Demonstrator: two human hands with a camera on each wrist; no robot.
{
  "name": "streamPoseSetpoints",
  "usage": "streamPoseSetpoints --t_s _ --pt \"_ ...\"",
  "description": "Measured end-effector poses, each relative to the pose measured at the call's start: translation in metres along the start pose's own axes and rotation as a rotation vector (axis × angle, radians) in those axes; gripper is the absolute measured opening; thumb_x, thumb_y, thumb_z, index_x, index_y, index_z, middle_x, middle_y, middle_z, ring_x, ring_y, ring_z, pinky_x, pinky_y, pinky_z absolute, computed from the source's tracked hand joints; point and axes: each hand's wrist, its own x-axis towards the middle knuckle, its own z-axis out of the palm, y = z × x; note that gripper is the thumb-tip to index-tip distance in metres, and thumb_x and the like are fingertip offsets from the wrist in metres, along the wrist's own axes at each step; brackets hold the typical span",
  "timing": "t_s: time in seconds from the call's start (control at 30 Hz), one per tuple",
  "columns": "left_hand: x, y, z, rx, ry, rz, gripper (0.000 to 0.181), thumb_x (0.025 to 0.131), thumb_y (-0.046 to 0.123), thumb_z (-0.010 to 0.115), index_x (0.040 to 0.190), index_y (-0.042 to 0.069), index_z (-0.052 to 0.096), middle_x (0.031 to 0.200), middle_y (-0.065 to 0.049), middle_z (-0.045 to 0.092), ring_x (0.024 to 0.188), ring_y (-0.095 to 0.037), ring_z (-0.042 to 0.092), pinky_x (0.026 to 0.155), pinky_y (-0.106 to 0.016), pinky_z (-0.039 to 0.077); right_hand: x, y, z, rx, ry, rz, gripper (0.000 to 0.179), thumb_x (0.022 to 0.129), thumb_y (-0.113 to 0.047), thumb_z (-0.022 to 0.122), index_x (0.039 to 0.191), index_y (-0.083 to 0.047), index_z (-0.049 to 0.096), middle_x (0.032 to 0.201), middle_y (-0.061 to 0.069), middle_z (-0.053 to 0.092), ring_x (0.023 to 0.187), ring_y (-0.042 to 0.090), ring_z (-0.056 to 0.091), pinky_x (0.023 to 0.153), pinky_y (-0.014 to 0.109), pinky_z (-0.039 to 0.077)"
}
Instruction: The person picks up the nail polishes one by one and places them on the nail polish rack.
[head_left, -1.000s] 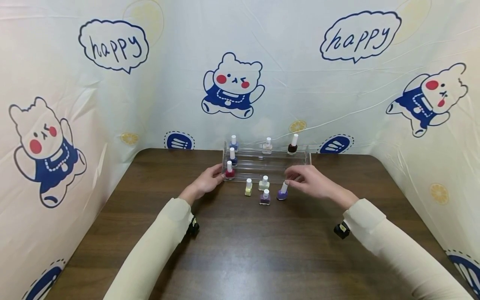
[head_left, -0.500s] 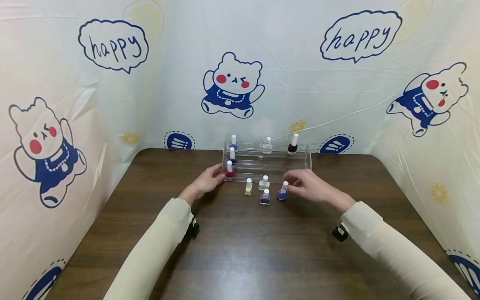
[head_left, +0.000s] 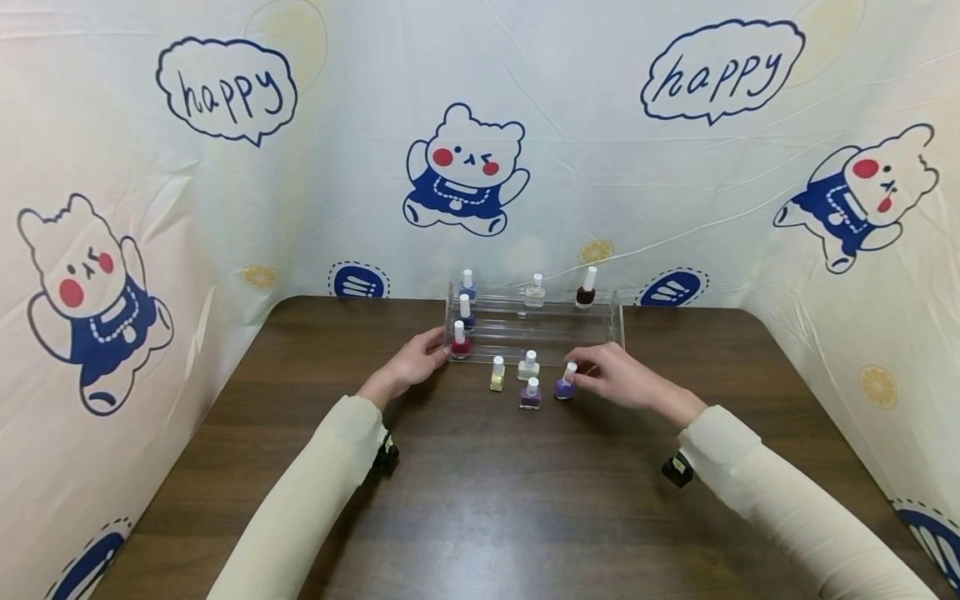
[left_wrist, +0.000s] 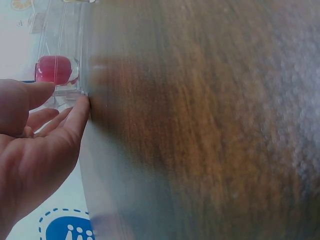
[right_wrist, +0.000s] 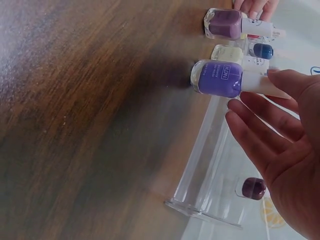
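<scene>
We see a smooth wood-grain table (head_left: 525,492); on it, a clear plastic stepped rack (head_left: 536,331). Left hand (head_left: 414,360): fingers loosely extended, touching the rack's left end. Right hand (head_left: 621,375): thumb and finger pinching the white cap (right_wrist: 256,84) of the violet bottle (right_wrist: 215,80), glossy glass, tilted, in front of the rack's right half. 3 loose bottles (head_left: 529,400) stand near it, 5 rack bottles (head_left: 460,346) on the tiers

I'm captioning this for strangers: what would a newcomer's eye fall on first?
Probably the printed winking bear with red cheeks in the middle of the backdrop. Next comes the clear tiered rack near the far edge of the table, the left hand touching its left end. In front of the rack's right part, the right hand pinches the white cap of a violet bottle.
</scene>
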Motion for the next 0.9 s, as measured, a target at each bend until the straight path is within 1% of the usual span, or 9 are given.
streamPoseSetpoints --t_s 0.23,0.4,0.73,0.9 --pt "-0.0011 0.0012 -0.0006 -0.008 -0.001 0.003 0.055 0.109 0.011 0.046 0.161 0.003 0.028 0.161 -0.022 0.036 0.149 -0.036 0.034 0.123 -0.051 0.026 0.0007 -0.0004 0.0 -0.022 0.003 -0.024 0.014 0.101 -0.011 0.065 0.113 -0.006 0.072 0.095 0.002 0.074 0.086 0.013 0.068 0.076 0.03 0.059" --pt "-0.0001 0.0004 -0.0004 -0.002 -0.001 -0.002 0.056 0.109 0.012 0.046 0.161 0.004 0.027 0.161 -0.022 0.036 0.149 -0.036 0.034 0.122 -0.051 0.026 0.0026 -0.0024 0.0002 -0.045 -0.001 -0.044 0.015 0.102 -0.011 0.063 0.113 -0.005 0.071 0.093 0.003 0.073 0.08 0.011 0.064 0.072 0.028 0.057" --pt "0.0025 -0.0028 -0.0003 0.002 0.002 -0.003 0.056 0.109 0.012 0.046 0.161 0.005 0.027 0.161 -0.021 0.036 0.149 -0.036 0.034 0.122 -0.05 0.027 0.0073 -0.0046 -0.0009 -0.056 0.011 -0.07 0.013 0.102 -0.009 0.064 0.111 -0.004 0.072 0.093 0.003 0.074 0.08 0.008 0.064 0.073 0.03 0.057" --pt "0.0025 -0.003 -0.0003 0.009 0.004 0.001 0.056 0.109 0.013 0.046 0.161 0.005 0.028 0.161 -0.021 0.037 0.149 -0.036 0.035 0.122 -0.051 0.027 0.0082 -0.0055 -0.0027 -0.062 0.024 -0.078 0.013 0.101 -0.009 0.064 0.11 -0.004 0.072 0.091 0.003 0.073 0.077 0.009 0.063 0.07 0.029 0.057"
